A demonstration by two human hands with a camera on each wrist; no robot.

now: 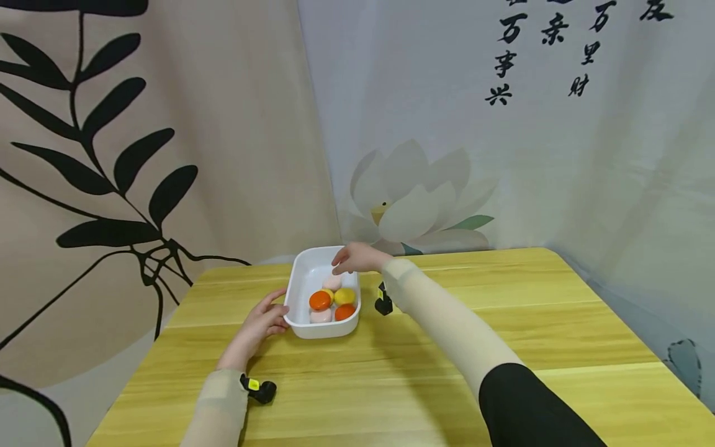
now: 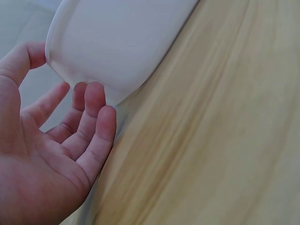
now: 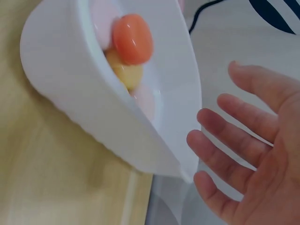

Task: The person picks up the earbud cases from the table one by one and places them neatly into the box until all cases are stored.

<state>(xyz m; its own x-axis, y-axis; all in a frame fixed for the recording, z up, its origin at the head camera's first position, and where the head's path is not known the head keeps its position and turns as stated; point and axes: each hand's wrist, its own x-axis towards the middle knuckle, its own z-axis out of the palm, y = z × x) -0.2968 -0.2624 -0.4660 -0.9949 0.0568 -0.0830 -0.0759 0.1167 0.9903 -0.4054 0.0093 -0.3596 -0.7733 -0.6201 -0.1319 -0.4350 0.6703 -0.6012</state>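
A white rectangular tub (image 1: 298, 292) stands on the table, holding several smooth, glossy, rounded pieces in orange (image 1: 320, 301), yellow (image 1: 344, 296) and pale pink (image 1: 321, 316). At the tub's left side is my left hand (image 1: 265, 320). In the left wrist view, its thumb (image 2: 35, 54) hooks at the rim and the other fingertips lie by the outer wall. My right hand (image 1: 360, 258) hovers over the tub's far right corner, its fingers loosely bent. Seen in the right wrist view, the fingers (image 3: 225, 154) are spread and hold nothing, beside the rim.
The wooden table (image 1: 346, 397) extends to both sides and toward me. Behind its far edge hangs a curtain (image 1: 251, 124) with printed leaves, a flower and characters. A small black device (image 1: 259, 390) is strapped to the left wrist, another (image 1: 383, 302) to the right.
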